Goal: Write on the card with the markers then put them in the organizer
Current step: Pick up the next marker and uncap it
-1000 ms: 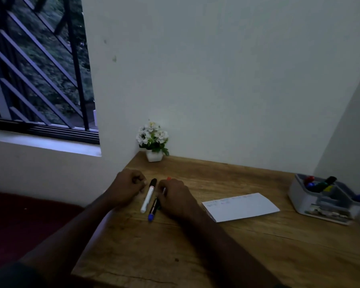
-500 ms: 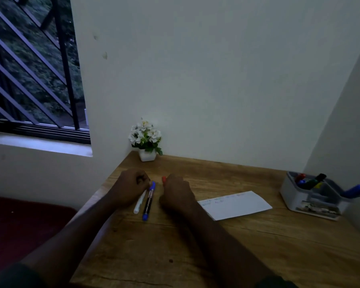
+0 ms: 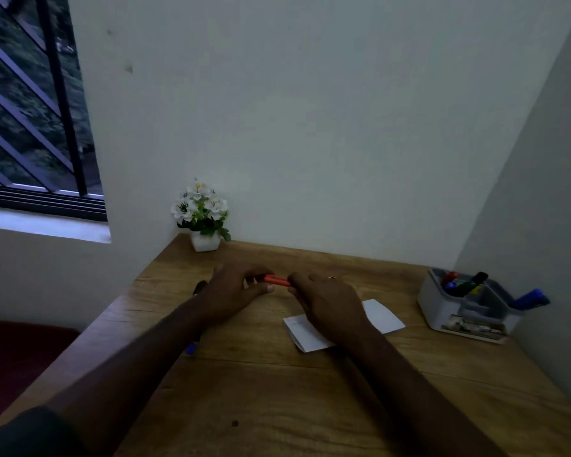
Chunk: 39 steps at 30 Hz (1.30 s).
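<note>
A red marker (image 3: 277, 280) sits level just above the middle of the frame, held between both hands over the tabletop (image 3: 277, 390). The left hand (image 3: 234, 288) pinches its left end with thumb and fingers (image 3: 267, 289) curled round it; the right hand (image 3: 327, 301) closes its fingers on the right end. This looks like the grip for pulling the cap off, though which end carries the cap I cannot tell.

The marker should be light, stiff and smooth-sided, so a firm pinch on the barrel with one hand and on the cap with the other, pulled straight apart, ought to serve; a loose hold may slip.

Below the right hand lies the white card (image 3: 381, 316), flat and partly covered by the wrist; thin paper, likely to slide unless pressed down. Left of the left forearm, a dark marker tip (image 3: 200, 286) and a blue end (image 3: 191, 349) peep out. At the right edge stands the grey organizer (image 3: 442, 311), already holding several markers. A small flower pot (image 3: 205, 240) sits by the wall.
</note>
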Tool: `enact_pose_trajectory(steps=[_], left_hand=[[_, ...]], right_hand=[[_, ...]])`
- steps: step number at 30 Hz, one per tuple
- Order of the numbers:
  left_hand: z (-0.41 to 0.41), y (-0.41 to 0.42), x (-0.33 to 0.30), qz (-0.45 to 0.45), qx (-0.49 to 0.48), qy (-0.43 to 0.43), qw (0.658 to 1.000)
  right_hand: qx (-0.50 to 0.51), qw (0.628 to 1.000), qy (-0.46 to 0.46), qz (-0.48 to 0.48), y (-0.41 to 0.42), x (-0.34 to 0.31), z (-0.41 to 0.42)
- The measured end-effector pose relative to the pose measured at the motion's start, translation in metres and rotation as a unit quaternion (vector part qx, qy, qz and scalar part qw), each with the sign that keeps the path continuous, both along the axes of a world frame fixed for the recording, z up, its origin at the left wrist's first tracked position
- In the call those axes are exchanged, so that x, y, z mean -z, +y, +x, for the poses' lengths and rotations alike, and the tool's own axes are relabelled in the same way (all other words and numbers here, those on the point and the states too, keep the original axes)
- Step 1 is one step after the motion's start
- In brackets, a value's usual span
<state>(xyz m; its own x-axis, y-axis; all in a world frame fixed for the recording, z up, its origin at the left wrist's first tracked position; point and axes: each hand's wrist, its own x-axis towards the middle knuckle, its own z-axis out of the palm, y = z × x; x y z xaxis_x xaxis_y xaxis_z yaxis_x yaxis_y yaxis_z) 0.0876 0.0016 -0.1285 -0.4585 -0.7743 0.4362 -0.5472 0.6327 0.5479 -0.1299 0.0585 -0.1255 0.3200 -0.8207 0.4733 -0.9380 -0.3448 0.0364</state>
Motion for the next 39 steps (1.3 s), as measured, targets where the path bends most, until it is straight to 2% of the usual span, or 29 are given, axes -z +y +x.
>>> enact_pose_trajectory(steps=[3,6,10,13,17,19,22,24,26,27,31,33,36,39], left_hand=[[-0.030,0.003,-0.002,0.000,0.040,0.021,0.999],[-0.054,0.004,-0.003,0.002,0.068,0.049,0.997],[-0.073,0.000,-0.001,0.023,0.090,0.090,0.992],[-0.084,-0.001,0.002,0.031,0.103,0.094,0.990],[-0.087,-0.009,0.015,0.025,0.053,0.088,0.994],[-0.084,-0.015,0.022,0.019,0.008,0.089,0.996],[-0.084,-0.018,0.029,0.028,-0.021,0.052,0.998],[-0.088,-0.019,0.032,0.035,-0.010,0.012,0.999],[-0.092,-0.019,0.034,0.031,0.000,-0.041,0.999],[-0.093,-0.021,0.036,0.031,0.002,-0.059,0.998],[-0.087,-0.020,0.035,0.057,0.047,-0.060,0.995],[-0.084,-0.014,0.031,0.082,0.087,-0.092,0.989],[-0.082,-0.009,0.026,0.102,0.101,-0.172,0.975],[-0.082,-0.006,0.023,0.119,0.102,-0.208,0.965]], right_hand=[[0.024,1.000,-0.012,0.009,0.000,0.005,-0.020],[0.003,0.999,-0.042,0.011,0.001,0.009,-0.033],[0.023,0.999,-0.018,-0.021,-0.003,0.006,-0.050],[0.043,0.999,-0.013,-0.010,-0.004,0.005,-0.055],[0.049,0.997,-0.045,0.042,-0.006,0.008,-0.068],[0.030,0.996,-0.081,0.037,-0.004,0.006,-0.077],[-0.033,0.972,-0.234,-0.014,-0.003,0.004,-0.086],[-0.087,0.913,-0.398,0.003,-0.004,0.004,-0.084],[-0.113,0.855,-0.503,0.054,-0.003,0.004,-0.077],[-0.123,0.846,-0.513,0.072,-0.002,0.005,-0.074],[-0.118,0.886,-0.445,0.061,0.003,0.011,-0.071],[-0.095,0.880,-0.461,0.060,0.006,0.015,-0.071],[-0.005,0.850,-0.513,0.121,0.008,0.016,-0.066],[-0.005,0.868,-0.478,0.133,0.014,0.016,-0.064]])
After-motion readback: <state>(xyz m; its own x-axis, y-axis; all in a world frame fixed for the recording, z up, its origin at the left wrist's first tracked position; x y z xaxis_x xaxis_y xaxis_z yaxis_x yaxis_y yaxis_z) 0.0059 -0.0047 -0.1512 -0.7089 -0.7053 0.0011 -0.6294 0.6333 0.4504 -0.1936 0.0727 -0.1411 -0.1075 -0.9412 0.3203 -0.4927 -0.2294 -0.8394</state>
